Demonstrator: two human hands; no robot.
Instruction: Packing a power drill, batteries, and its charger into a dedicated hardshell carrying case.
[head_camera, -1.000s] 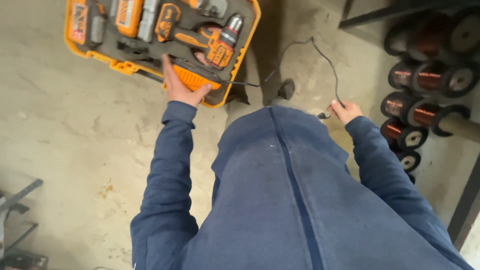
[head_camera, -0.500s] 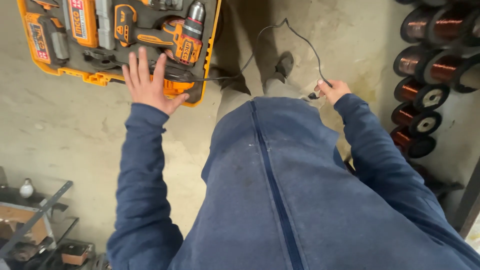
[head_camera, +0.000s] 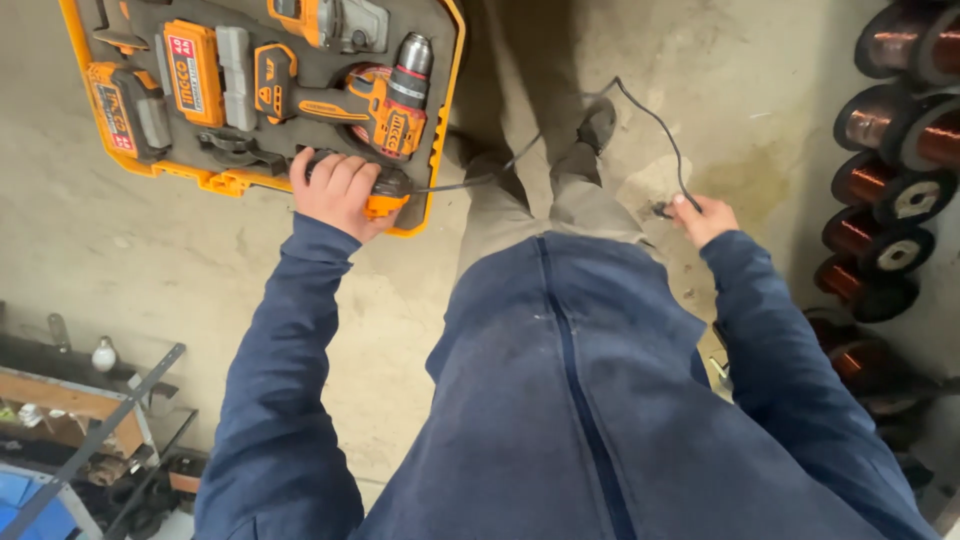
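An open orange tool case (head_camera: 440, 150) lies on the concrete floor at the upper left, its grey insert holding an orange cordless drill (head_camera: 370, 95), battery packs (head_camera: 195, 70) and other parts. My left hand (head_camera: 335, 190) grips a small black-and-orange device (head_camera: 388, 195) at the case's near edge. A thin black cable (head_camera: 640, 115) runs from that device across the floor, past my shoe (head_camera: 598, 122), to my right hand (head_camera: 703, 217), which pinches the cable's plug end. Both arms wear blue sleeves.
Several spools of copper wire (head_camera: 895, 120) are stacked along the right edge. A low metal rack with wood and small parts (head_camera: 90, 410) stands at the lower left. My own torso in a blue jacket fills the bottom centre.
My left hand went from lying spread on the case's edge to closing around the black-and-orange device. The view has moved closer to the case. My right hand keeps the cable end.
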